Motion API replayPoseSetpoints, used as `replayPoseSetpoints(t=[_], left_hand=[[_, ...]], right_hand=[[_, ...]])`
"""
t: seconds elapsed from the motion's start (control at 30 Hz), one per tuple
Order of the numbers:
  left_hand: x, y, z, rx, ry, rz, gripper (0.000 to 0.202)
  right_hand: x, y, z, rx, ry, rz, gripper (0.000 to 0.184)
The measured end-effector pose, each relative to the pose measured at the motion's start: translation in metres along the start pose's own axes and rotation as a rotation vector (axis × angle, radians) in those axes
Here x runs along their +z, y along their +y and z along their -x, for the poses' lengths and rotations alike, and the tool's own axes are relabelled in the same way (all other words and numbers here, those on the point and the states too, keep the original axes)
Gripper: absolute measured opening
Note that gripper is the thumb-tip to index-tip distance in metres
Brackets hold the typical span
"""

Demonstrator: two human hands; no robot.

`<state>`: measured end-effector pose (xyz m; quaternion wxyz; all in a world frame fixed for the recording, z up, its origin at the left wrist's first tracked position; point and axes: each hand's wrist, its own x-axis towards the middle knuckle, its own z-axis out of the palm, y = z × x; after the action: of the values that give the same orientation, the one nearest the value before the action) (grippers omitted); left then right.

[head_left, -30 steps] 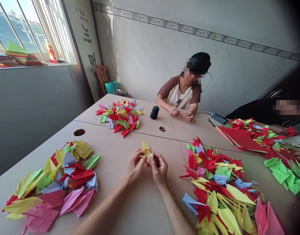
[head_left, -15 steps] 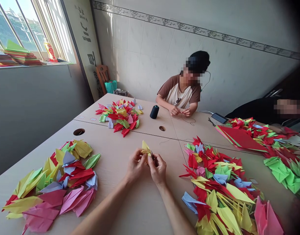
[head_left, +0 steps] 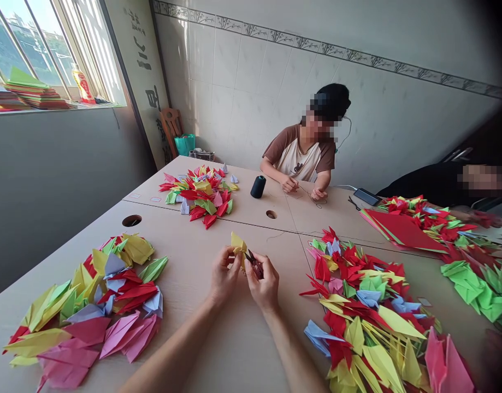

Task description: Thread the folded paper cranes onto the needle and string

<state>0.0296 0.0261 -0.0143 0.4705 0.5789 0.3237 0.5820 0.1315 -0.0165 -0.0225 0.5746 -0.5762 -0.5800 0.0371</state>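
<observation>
My left hand (head_left: pixel 224 275) pinches a yellow origami crane (head_left: pixel 238 245) close to my right hand (head_left: pixel 264 282). That right hand grips small dark scissors (head_left: pixel 254 263), their tips against the crane's underside. Part of the crane is hidden by my fingers. A loose heap of paper cranes (head_left: pixel 87 305) lies to my left on the wooden table (head_left: pixel 185 333), and a larger heap (head_left: pixel 357 297) lies to my right. Neither hand touches a heap.
Across the table, a seated person (head_left: pixel 297 153) handles thread beside a black thread spool (head_left: pixel 258 186) and another crane heap (head_left: pixel 199 195). To the right are a red paper stack (head_left: pixel 402 231), a phone (head_left: pixel 366 196) and a second person's arm (head_left: pixel 459 213). The table has round holes (head_left: pixel 131 220).
My hands have shifted slightly left, and the yellow crane now leans left. The scissors have turned flatter against it. The view has tilted slightly.
</observation>
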Motion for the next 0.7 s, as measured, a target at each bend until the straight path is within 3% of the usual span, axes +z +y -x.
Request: replayPoseSetpoints(t=[0.23,0.7], left_hand=[[-0.0004,-0.0027,-0.0012,0.013,0.024,-0.063,0.016],[0.001,-0.0001,-0.0012,0.027,-0.017,-0.075,0.015]], right_hand=[[-0.0032,-0.0059,-0.0048,-0.087,-0.075,-0.006,0.018],[-0.0021,0.0002,-0.0034,-0.056,-0.112,0.015,0.016]])
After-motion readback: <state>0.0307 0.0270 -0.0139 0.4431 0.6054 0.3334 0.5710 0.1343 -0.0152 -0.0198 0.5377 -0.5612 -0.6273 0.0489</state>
